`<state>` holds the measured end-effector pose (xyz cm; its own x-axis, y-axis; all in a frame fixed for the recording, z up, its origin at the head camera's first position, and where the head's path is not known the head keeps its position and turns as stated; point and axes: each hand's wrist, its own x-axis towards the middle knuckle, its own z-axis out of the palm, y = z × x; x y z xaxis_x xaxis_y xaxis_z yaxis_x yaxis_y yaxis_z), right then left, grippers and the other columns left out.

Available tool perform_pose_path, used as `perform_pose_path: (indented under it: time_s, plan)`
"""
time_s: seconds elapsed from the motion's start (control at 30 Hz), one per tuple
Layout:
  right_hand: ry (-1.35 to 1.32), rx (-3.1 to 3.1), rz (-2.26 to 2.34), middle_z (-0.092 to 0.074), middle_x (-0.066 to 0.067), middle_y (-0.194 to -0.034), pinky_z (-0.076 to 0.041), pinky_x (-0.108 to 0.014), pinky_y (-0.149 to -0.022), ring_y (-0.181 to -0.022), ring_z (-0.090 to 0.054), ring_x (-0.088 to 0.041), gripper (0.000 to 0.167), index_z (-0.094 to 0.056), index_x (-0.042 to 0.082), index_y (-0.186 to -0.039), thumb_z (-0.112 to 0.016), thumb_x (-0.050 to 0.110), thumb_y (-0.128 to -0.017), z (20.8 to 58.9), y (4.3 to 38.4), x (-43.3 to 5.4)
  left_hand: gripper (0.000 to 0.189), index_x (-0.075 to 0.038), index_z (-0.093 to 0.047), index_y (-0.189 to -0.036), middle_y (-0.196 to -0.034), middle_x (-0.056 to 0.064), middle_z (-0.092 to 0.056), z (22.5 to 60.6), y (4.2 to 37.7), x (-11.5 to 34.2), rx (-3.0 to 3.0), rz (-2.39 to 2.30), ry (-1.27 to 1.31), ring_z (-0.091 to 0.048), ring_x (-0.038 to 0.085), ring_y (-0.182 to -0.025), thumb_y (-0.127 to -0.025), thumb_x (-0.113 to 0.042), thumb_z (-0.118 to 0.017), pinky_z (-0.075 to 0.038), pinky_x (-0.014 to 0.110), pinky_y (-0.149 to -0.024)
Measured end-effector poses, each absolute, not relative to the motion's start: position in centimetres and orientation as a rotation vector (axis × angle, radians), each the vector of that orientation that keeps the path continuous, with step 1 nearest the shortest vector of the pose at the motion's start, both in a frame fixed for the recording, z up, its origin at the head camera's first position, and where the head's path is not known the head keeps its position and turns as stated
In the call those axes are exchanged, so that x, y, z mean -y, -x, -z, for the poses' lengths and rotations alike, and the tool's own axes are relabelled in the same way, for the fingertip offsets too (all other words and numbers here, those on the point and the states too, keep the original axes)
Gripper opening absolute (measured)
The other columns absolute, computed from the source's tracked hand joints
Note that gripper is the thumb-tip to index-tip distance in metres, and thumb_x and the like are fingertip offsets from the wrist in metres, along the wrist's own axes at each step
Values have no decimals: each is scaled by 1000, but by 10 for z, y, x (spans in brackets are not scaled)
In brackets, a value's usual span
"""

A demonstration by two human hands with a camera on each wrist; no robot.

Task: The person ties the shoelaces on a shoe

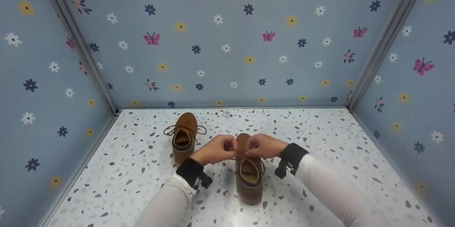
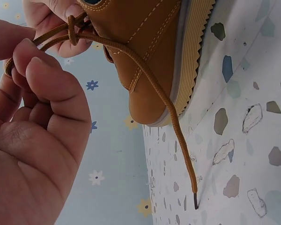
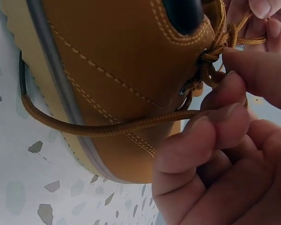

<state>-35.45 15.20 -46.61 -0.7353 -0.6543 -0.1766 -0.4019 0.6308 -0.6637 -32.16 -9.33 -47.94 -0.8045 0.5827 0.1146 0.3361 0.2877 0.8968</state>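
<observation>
A brown lace-up shoe stands on the floor, toe pointing away, with both hands over its laces. My left hand pinches a loop of the brown shoelace between thumb and fingers. From the other side, my right hand pinches the lace near the knot; its fingers partly hide what they hold. One loose lace end hangs down each side of the shoe, seen in the wrist views. To the left stands the matching shoe, its lace tied in a bow.
The speckled white floor is enclosed by blue flowered panels at the back and both sides. Grey metal posts mark the corners. Each wrist wears a black strap with a small camera.
</observation>
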Motion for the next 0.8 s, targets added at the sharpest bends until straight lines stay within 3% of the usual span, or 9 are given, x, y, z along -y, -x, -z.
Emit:
perform_pose_path:
  time_s: [0.23,0.5,0.8]
  plan:
    - [819,-2459,869,-60,5,-73,-43,-21,-50,-56,-52,-6,5,-66,6,-91,-62,7,-89,468,353,-153,9,-3,-62,-89,-76,-4,-53,480,321,93,-2293,-1564,-843,-49,7,-65,-87,5,-64,-42,20,-59]
    - [785,-2538,887,-60,4,-73,-45,-25,-51,-57,-54,-9,4,-65,8,-87,-63,7,-90,469,346,-154,9,6,-62,-94,-75,-5,-55,482,320,94,-2303,-1533,-848,-50,7,-64,-85,6,-61,-43,20,-57]
    - [842,-2745,851,-61,5,-71,-48,-26,-56,-62,-56,-9,14,-62,14,-81,-68,15,-93,479,338,-151,8,4,-63,-94,-76,-5,-56,484,319,94,-2292,-1517,-853,-51,8,-64,-87,4,-64,-44,21,-58]
